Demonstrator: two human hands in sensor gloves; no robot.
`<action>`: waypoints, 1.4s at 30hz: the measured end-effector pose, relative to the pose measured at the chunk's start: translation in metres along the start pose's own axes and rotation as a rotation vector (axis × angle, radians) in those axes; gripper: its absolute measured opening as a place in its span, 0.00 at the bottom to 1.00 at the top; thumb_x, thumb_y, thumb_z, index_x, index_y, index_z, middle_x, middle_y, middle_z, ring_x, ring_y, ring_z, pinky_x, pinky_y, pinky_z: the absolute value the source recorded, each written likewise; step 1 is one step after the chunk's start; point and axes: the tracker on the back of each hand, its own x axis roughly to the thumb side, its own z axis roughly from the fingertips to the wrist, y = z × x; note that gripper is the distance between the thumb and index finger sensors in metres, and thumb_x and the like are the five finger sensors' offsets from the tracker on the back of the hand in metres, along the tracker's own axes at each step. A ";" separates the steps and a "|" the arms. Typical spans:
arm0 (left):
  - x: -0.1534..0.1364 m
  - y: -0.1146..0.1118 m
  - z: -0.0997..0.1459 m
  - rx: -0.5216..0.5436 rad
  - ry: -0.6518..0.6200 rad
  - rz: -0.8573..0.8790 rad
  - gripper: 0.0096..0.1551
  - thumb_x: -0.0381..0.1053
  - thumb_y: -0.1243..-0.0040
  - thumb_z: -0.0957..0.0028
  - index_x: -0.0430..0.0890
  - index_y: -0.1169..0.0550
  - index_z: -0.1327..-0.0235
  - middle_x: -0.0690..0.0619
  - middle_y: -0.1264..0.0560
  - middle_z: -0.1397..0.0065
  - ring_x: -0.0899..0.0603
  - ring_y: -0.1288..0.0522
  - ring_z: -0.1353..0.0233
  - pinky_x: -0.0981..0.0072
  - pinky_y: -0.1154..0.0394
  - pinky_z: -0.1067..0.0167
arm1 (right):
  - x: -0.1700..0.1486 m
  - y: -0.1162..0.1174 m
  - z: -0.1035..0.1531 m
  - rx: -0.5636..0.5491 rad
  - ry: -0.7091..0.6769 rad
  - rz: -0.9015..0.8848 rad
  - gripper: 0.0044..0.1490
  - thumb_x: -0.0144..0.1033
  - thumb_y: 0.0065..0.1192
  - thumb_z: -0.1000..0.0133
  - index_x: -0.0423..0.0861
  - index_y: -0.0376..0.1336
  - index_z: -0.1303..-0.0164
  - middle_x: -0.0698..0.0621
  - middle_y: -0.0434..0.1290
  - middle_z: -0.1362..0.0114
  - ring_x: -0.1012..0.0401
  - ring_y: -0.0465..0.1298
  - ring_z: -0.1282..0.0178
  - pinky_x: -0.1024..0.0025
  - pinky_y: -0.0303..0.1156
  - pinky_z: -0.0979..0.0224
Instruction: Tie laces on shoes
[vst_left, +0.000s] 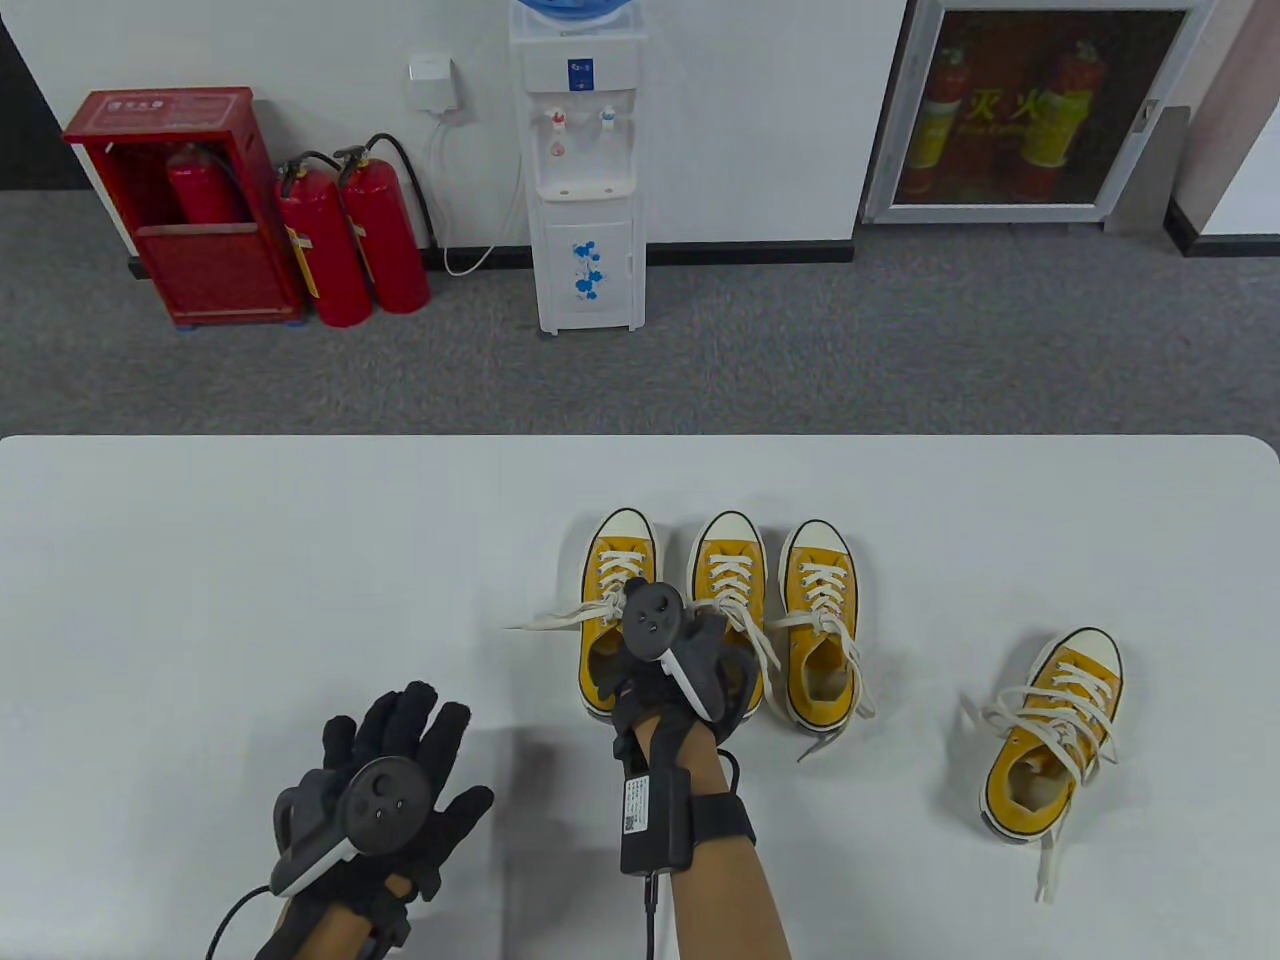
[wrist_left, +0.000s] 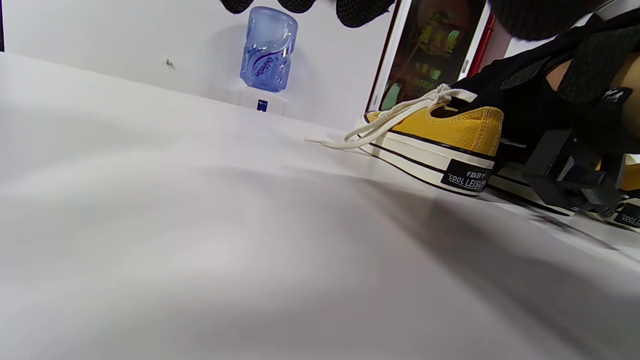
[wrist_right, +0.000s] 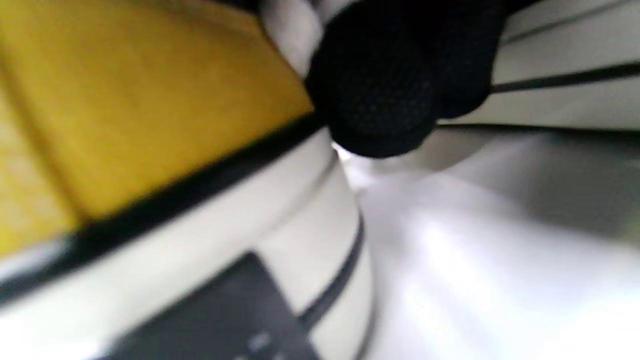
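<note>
1. Left hand (vst_left: 385, 790), gloved, near bottom edge of table view, lies flat over the white table (vst_left: 200, 600) with fingers straight and spread, holding nothing. Tracker on its back.
2. Right hand (vst_left: 670, 665) reaches forward over the heel ends of the two leftmost shoes. Fingers curl down at the gap between them; the right wrist view, very blurred, shows one black fingertip (wrist_right: 385, 95) against the yellow side and white sole of a shoe. Whether it grips a shoe or a lace, can't tell.
3. Black box strapped on the right forearm (vst_left: 655, 810), cable trailing off the bottom edge.
4. Four yellow canvas shoes with white soles and white laces. Three stand side by side mid-table, toes pointing away: leftmost shoe (vst_left: 615, 570), middle shoe (vst_left: 728, 570), third shoe (vst_left: 820, 620).
5. Leftmost shoe's lace (vst_left: 550, 618) runs loose to the left across the table; also seen in the left wrist view (wrist_left: 380, 127). Heel label on that shoe (wrist_left: 467, 177) partly readable.
6. Third shoe's laces look tied in a bow, ends hanging off its right side.
7. Fourth shoe (vst_left: 1055, 735) sits well apart to the right, angled, laces loose and spilling on the table.
8. Beyond the table: grey carpet, water dispenser (vst_left: 585, 170), two red fire extinguishers (vst_left: 350, 240), red cabinet (vst_left: 185, 205), framed extinguisher cabinet in the wall (vst_left: 1030, 105).
</note>
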 end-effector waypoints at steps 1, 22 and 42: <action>0.000 0.000 0.000 -0.001 -0.001 0.000 0.52 0.76 0.51 0.49 0.56 0.48 0.15 0.45 0.58 0.09 0.29 0.56 0.11 0.18 0.63 0.28 | 0.000 -0.003 0.002 0.004 -0.018 -0.011 0.43 0.40 0.69 0.50 0.49 0.56 0.23 0.50 0.68 0.30 0.58 0.82 0.51 0.51 0.74 0.36; 0.004 0.001 0.001 0.009 -0.022 -0.010 0.51 0.75 0.51 0.49 0.56 0.47 0.15 0.45 0.57 0.09 0.29 0.56 0.11 0.17 0.63 0.28 | -0.110 -0.138 0.089 -0.209 0.028 -0.132 0.38 0.47 0.67 0.49 0.48 0.64 0.27 0.46 0.62 0.21 0.46 0.74 0.30 0.41 0.65 0.29; 0.007 -0.004 0.002 0.007 -0.025 -0.043 0.51 0.75 0.50 0.49 0.56 0.46 0.15 0.42 0.57 0.09 0.29 0.55 0.11 0.17 0.63 0.28 | -0.265 -0.165 0.124 -0.367 0.251 0.047 0.34 0.46 0.66 0.48 0.48 0.68 0.31 0.47 0.65 0.25 0.53 0.76 0.40 0.46 0.67 0.32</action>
